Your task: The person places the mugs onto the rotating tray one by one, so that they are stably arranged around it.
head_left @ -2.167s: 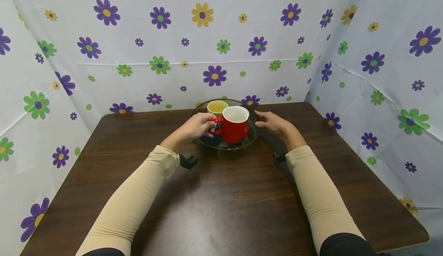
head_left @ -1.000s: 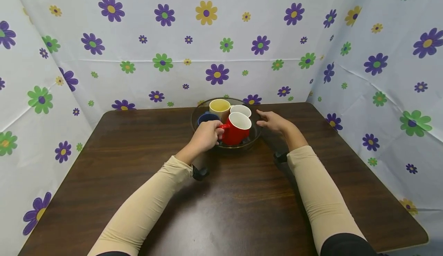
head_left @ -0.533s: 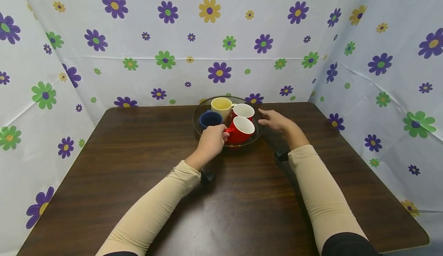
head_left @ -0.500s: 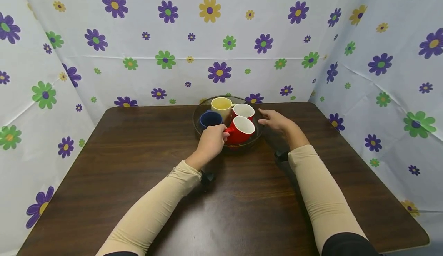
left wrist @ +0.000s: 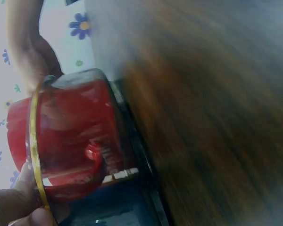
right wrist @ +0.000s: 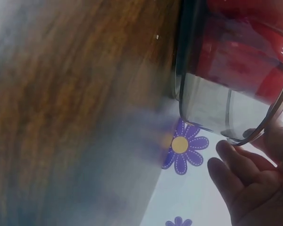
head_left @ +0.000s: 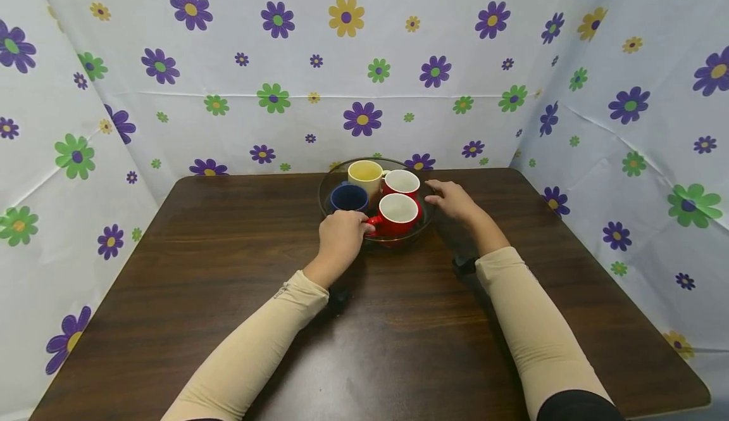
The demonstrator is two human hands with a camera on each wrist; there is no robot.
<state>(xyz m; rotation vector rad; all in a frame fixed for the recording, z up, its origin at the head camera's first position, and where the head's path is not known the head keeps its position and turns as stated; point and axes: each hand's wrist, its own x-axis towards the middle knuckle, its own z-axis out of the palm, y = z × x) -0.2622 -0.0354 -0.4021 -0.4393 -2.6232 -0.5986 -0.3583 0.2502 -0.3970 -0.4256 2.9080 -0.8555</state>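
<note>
A red mug with a white inside stands upright in the front of a clear glass bowl. My left hand is at its handle, fingers curled, and appears to pinch the handle's upper part. In the left wrist view the fingers lie by the bowl's gold rim, and the mug's handle shows through the glass. My right hand is at the bowl's right rim, thumb and fingers apart. The right wrist view has its fingertips close to the rim; whether they touch is unclear.
Also in the bowl are a blue mug at left, a yellow mug at back and a second red mug at right. The bowl stands near the far edge of a brown wooden table. Flower-patterned cloth hangs behind.
The left hand has lowered the front red mug into the bowl and shifted it slightly right. Its tilt has gone, and it stands upright now. The right hand has stayed by the rim.
</note>
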